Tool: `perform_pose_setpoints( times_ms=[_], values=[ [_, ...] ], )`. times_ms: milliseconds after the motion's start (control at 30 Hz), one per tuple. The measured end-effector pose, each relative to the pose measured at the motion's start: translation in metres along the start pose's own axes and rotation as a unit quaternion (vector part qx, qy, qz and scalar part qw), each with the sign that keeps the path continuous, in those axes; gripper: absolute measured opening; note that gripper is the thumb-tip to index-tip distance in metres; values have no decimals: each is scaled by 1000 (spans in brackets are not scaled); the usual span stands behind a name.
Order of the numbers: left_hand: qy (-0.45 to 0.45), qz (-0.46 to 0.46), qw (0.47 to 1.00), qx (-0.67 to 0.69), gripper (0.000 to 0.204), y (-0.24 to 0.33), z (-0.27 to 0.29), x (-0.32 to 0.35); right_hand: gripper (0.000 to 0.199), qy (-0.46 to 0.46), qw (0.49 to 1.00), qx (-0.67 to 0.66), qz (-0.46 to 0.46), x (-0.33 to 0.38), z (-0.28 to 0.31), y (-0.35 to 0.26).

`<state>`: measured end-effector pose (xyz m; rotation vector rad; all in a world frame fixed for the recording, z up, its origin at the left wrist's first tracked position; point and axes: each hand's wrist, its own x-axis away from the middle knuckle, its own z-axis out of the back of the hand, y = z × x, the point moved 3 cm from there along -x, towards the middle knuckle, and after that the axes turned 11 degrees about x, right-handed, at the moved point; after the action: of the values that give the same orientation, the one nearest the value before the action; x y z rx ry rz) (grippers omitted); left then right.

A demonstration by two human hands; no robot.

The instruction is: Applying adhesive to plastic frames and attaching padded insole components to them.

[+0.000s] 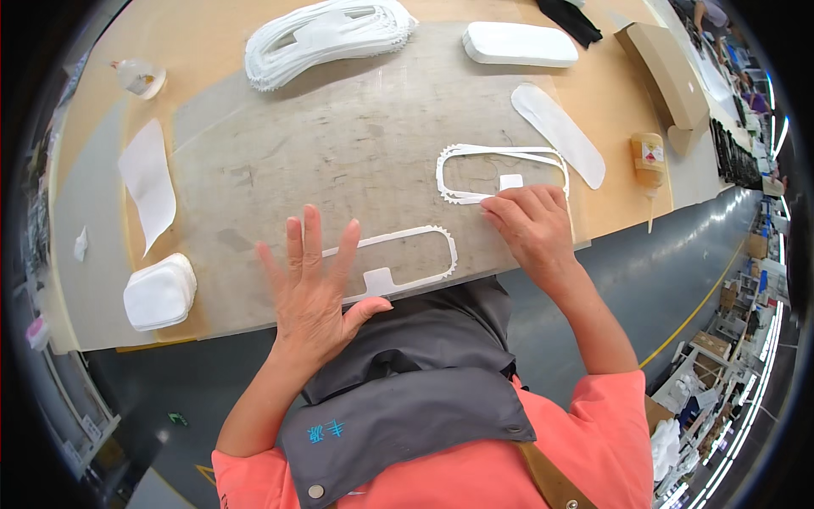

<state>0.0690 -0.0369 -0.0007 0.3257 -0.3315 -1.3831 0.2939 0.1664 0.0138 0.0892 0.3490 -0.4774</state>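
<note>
A thin white oval ring (453, 251) with a notched curved end and a square tab lies flat near the table's front edge. My left hand (312, 293) is spread over its left end, fingers apart, hiding that part. Farther right lie more white oval rings (443, 174), loosely overlapping, with a square tab showing inside. At their near edge, my right hand (538, 227) has its fingertips pinched together on a ring. The fingers partly cover the contact.
A thick stack of white rings (331, 38) and a white oblong stack (520, 45) stand at the back. White sheets (560, 136) (150, 182), a pile of white pads (159, 293), a clear bottle (138, 78), an amber bottle (649, 159) and a cardboard box (666, 76) lie around.
</note>
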Motion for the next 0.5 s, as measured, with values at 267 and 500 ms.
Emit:
perform_pose_setpoints(
  times_ms=[267, 500],
  values=[
    [-13, 5, 1000, -8, 93, 11, 3, -11, 16, -26, 990, 69, 122, -18, -13, 0],
    [1, -36, 998, 58, 81, 29, 8, -35, 22, 18, 997, -26, 75, -23, -16, 13]
  ],
)
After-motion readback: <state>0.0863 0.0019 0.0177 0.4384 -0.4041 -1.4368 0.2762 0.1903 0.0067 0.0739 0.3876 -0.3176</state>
